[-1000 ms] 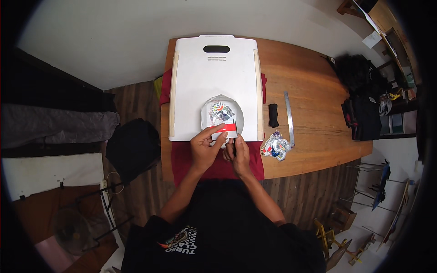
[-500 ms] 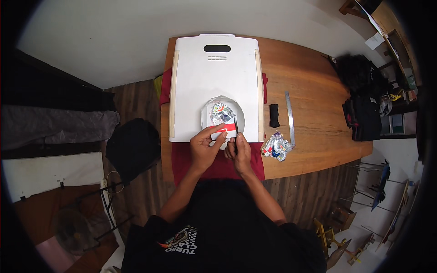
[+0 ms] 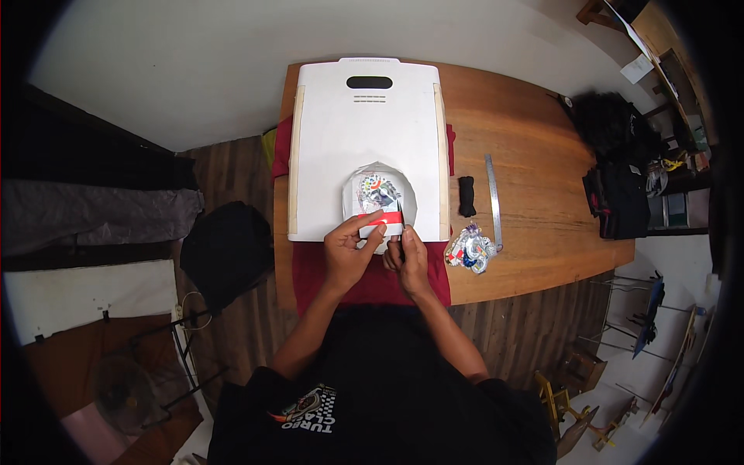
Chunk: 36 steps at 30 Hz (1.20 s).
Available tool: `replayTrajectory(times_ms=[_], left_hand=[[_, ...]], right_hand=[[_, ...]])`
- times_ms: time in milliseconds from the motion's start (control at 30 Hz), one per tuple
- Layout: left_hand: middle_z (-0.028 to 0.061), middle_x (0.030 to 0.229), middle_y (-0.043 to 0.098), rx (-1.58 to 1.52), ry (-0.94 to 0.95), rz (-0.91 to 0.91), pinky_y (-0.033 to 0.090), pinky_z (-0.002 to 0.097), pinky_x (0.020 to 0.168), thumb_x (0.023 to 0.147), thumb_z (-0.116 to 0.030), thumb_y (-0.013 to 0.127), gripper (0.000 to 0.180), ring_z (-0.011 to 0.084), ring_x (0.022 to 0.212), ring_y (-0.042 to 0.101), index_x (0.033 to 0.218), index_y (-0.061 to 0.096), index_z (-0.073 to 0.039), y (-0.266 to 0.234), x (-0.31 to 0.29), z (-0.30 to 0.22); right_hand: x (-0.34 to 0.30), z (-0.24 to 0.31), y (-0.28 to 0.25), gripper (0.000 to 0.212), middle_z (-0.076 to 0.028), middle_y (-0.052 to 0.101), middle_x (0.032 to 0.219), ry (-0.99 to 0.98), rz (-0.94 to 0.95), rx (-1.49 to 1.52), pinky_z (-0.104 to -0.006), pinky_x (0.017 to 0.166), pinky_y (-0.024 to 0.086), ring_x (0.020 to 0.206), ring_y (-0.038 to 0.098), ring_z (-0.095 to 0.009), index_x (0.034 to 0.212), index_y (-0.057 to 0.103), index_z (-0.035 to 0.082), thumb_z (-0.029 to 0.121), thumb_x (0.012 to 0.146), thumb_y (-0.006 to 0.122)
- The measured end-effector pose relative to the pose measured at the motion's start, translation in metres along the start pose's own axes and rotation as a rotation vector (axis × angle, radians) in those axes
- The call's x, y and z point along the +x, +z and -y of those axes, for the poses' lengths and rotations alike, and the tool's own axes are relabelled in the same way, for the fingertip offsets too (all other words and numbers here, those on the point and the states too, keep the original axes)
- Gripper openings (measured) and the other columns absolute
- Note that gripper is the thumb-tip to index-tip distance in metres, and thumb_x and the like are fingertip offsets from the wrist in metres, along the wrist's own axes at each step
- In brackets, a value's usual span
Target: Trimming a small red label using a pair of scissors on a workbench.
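Observation:
My left hand (image 3: pixel 346 252) pinches a small red-and-white sticker piece (image 3: pixel 392 218) between thumb and fingers. In my right hand (image 3: pixel 412 263) is a pair of dark scissors (image 3: pixel 401 211), its narrow blades upright at the piece's right edge. The fingers hide the scissors' handles. Both hands are over the near side of a shallow white many-sided tray (image 3: pixel 346 198). Colourful cut stickers or scraps (image 3: pixel 377 189) lie inside the tray, just beyond the held piece. The tray rests at the near edge of a large white board (image 3: pixel 325 139) with a slot at its far end.
On the wooden table (image 3: pixel 535 194), right of the board, lie a pile of shiny stickers (image 3: pixel 471 249), a black rolled bundle (image 3: pixel 466 197) and a steel ruler (image 3: pixel 494 198). Red cloth (image 3: pixel 341 283) shows under the board. Black bags (image 3: pixel 616 132) sit at the far right.
The held piece has tilted slightly, its red band now catching the light. The scissors have shifted a little at its right edge; both hands stay nearly in place.

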<state>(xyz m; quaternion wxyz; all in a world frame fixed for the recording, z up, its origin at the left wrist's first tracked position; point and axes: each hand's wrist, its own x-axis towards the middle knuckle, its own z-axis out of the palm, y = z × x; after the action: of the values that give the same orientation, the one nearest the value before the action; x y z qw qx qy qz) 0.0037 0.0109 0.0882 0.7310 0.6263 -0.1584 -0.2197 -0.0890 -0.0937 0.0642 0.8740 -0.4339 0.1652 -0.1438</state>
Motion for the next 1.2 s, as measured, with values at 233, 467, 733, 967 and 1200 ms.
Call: replayTrajectory(times_ms=[233,467,733,967,1200], left_hand=[[0.0151,0.112,0.067,-0.022,-0.008,-0.020,0.060,0.0245,0.075,0.092,0.002,0.069,0.031,0.0119,0.091,0.065,0.122,0.065,0.009,0.004,-0.001,-0.009],[0.0150,0.111,0.067,-0.024,-0.017,-0.025,0.060,0.0242,0.075,0.092,0.002,0.070,0.032,0.0117,0.090,0.065,0.123,0.065,0.009,0.004,-0.001,-0.010],[0.0140,0.107,0.067,-0.014,0.044,0.022,0.058,0.0235,0.073,0.091,0.005,0.069,0.024,0.0109,0.091,0.065,0.115,0.064,0.008,-0.001,0.001,0.001],[0.0088,0.098,0.067,-0.050,0.066,0.072,0.051,0.0211,0.070,0.092,0.005,0.068,0.025,0.0074,0.086,0.064,0.108,0.052,-0.001,-0.007,0.006,-0.001],[0.0090,0.098,0.068,-0.035,0.034,0.008,0.053,0.0219,0.075,0.093,0.005,0.066,0.022,0.0084,0.087,0.065,0.114,0.060,0.005,-0.003,0.001,0.003]], right_hand=[[0.000,-0.001,-0.001,0.034,0.004,0.031,0.057,-0.011,-0.021,0.017,-0.0247,0.045,0.025,0.045,0.026,-0.007,0.099,0.049,0.008,0.036,0.111,0.035],[-0.003,0.003,0.003,0.033,0.004,0.031,0.057,-0.015,-0.001,-0.027,-0.0250,0.045,0.026,0.045,0.026,-0.007,0.099,0.049,0.008,0.036,0.111,0.035],[0.006,0.005,-0.002,0.032,0.003,0.036,0.062,-0.039,-0.129,-0.055,-0.0252,0.048,0.030,0.050,0.031,-0.008,0.105,0.048,0.008,0.037,0.111,0.035],[0.015,0.022,0.001,0.021,0.005,0.046,0.072,-0.014,-0.136,-0.242,-0.0214,0.055,0.035,0.059,0.040,-0.004,0.103,0.053,0.008,0.029,0.106,0.051],[0.003,-0.001,0.018,0.013,0.007,0.050,0.075,-0.050,-0.211,-0.247,-0.0198,0.054,0.034,0.062,0.042,-0.001,0.099,0.054,0.008,0.019,0.102,0.060]])
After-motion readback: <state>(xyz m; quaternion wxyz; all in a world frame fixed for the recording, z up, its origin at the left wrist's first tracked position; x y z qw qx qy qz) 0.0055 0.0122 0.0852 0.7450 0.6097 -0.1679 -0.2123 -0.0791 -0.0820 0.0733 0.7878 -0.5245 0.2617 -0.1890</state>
